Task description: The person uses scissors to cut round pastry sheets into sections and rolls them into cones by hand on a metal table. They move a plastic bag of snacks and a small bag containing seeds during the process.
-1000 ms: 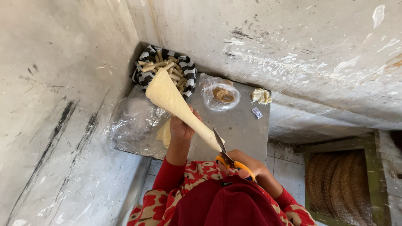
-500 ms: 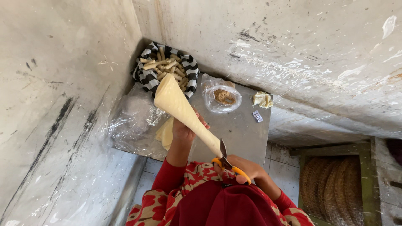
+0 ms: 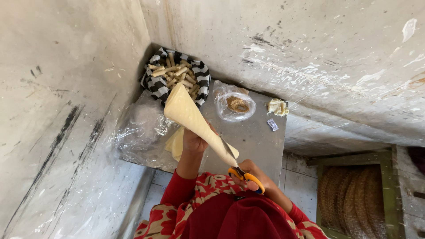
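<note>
My left hand (image 3: 195, 142) holds up a long pale yellow sheet (image 3: 190, 115), curled like a cone, with its wide end toward the bowl. My right hand (image 3: 253, 173) grips orange-handled scissors (image 3: 239, 170) whose blades meet the narrow lower end of the sheet. Under my left hand lies a small stack of similar pale sheets (image 3: 176, 144) on the grey metal table (image 3: 259, 139). At the back corner stands a bowl lined with black-and-white striped cloth (image 3: 201, 73), full of pale cut sticks (image 3: 175, 73).
A clear plastic bag with brown crumbs (image 3: 237, 105), a pale lump (image 3: 277, 107) and a small packet (image 3: 272, 125) lie on the table. Crumpled clear plastic (image 3: 141, 128) covers its left side. Scuffed walls close in left and behind. A woven mat (image 3: 354, 199) lies lower right.
The sheet has shifted slightly right and stands a little steeper. The scissors stay at its lower end, and both hands keep their grip.
</note>
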